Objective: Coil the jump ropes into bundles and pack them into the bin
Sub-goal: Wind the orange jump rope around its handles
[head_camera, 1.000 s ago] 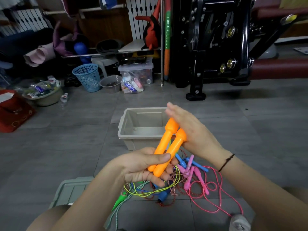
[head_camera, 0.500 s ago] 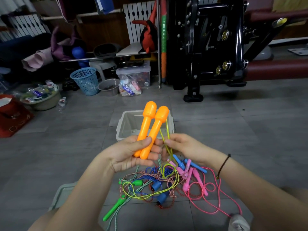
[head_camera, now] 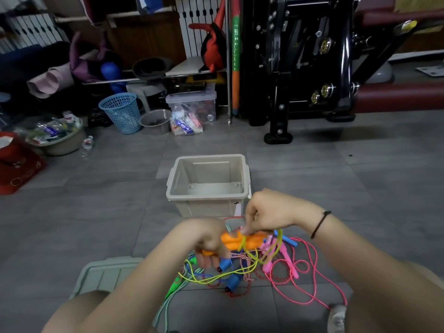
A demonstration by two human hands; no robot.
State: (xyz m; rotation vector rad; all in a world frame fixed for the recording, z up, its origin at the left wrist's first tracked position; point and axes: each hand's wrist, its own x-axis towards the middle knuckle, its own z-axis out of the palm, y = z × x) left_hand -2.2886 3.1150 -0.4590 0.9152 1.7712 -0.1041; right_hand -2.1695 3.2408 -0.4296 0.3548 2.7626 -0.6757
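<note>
My left hand [head_camera: 208,239] grips two orange jump-rope handles [head_camera: 242,239], now lying roughly level and pointing right. My right hand [head_camera: 266,213] pinches their yellow-green cord [head_camera: 269,253] just above the handles, and a loop of cord passes around them. Below lies a tangle of ropes on the floor: pink [head_camera: 310,282], blue-handled [head_camera: 231,280], green-handled [head_camera: 174,287] and a red-and-white braided one [head_camera: 240,258]. The beige bin [head_camera: 207,195] stands open with nothing visible inside, just beyond my hands.
The bin's grey-green lid [head_camera: 105,275] lies on the floor at the lower left. A shoe [head_camera: 336,318] shows at the lower right. Farther back stand a blue basket [head_camera: 121,112], a clear storage box [head_camera: 192,104], a basin [head_camera: 61,140] and black gym equipment [head_camera: 300,63].
The orange handles went from upright to low and level. My right hand moved from beside them to over them, carrying the yellow-green cord around. The view shifted, uncovering the whole bin.
</note>
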